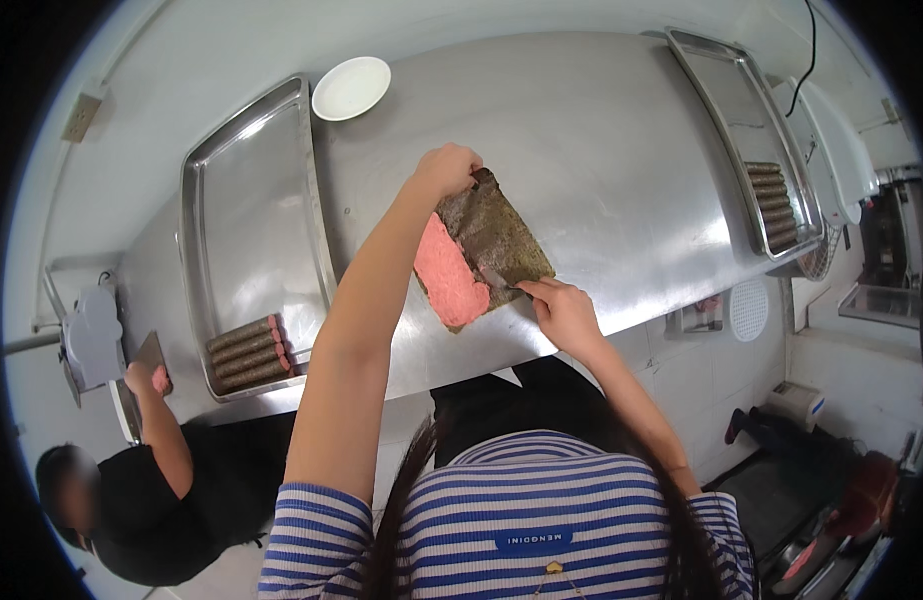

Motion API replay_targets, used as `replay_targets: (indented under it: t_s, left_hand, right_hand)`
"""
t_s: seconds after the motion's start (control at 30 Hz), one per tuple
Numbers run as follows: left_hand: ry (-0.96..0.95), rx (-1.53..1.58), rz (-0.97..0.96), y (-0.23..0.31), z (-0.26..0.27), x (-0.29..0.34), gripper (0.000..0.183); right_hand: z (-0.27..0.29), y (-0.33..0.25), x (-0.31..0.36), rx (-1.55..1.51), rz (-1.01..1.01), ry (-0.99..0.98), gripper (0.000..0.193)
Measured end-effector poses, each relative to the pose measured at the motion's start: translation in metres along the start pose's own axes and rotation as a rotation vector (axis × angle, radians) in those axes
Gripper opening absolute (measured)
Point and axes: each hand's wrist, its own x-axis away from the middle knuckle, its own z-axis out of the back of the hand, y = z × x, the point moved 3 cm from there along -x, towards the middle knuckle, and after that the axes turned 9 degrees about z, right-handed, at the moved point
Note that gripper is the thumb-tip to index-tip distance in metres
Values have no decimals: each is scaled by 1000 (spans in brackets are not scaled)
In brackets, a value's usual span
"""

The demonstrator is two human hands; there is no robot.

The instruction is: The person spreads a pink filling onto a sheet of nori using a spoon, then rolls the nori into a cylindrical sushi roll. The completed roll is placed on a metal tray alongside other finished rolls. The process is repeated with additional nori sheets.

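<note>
A dark green seaweed sheet (516,235) lies on the steel table in front of me, slanted. Pink paste (449,275) is spread over its left part, and a darker, smoother piece of seaweed covers ground beside the paste. At the sheet's far corner, my left hand (449,170) is closed, its fingertips pinching the seaweed. My right hand (564,310) is closed at the near right edge, thumb and fingers together on a thin dark edge that appears to be seaweed. Its exact grip is partly hidden.
On the left, a long metal tray (246,220) holds several seaweed rolls (249,355); another tray (731,110) with rolls stands far right. A white bowl (351,88) sits at the back. Beyond the left tray, a co-worker's hand (139,378) works near pink paste. The table edge (631,325) curves before me.
</note>
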Motion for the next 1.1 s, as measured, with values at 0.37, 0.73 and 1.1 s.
replay_targets:
  t_s: [0.37, 0.73, 1.1]
  left_hand:
    - [-2, 52, 58, -8, -12, -1, 23]
    - [-12, 52, 86, -6, -14, -1, 26]
    - [487, 741, 3, -47, -8, 56, 28]
  right_hand:
    - [-40, 2, 23, 62, 41, 54, 32]
    - [-44, -18, -21, 169, 60, 78, 32]
    - [-46, -21, -91, 256, 78, 58, 29]
